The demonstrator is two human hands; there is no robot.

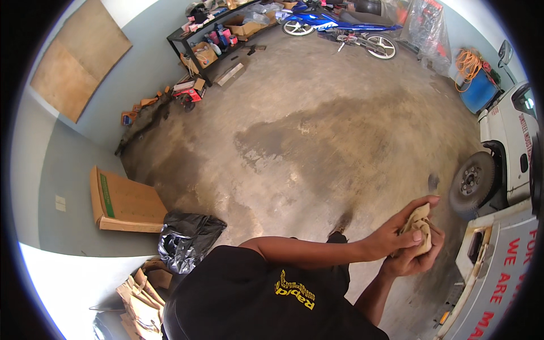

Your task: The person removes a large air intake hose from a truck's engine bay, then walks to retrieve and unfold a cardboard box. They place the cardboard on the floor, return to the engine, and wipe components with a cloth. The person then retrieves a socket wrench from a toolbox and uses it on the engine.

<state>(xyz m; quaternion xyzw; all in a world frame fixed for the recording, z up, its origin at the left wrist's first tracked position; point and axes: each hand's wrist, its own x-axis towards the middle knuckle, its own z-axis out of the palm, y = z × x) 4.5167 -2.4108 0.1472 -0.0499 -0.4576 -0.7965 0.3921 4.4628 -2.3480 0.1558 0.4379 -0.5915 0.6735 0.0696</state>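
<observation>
A crumpled beige rag (pixel 420 219) is bunched up between my two hands, off to the right of my body. My left hand (pixel 391 237) grips it from the near left side, with the thumb pressed on the cloth and a finger stretched out past its top. Below and to the right, my right hand (pixel 420 259) has its fingers curled round the lower part of the rag. The hands touch or nearly touch, and part of the cloth is hidden inside them.
Right of my hands stands a white truck with a front wheel (pixel 473 184). Behind me-left are a black plastic bag (pixel 184 241) and a cardboard box (pixel 133 201). A blue motorcycle (pixel 340 25), a cluttered black shelf (pixel 207 48) and a blue drum (pixel 477 93) line the far side.
</observation>
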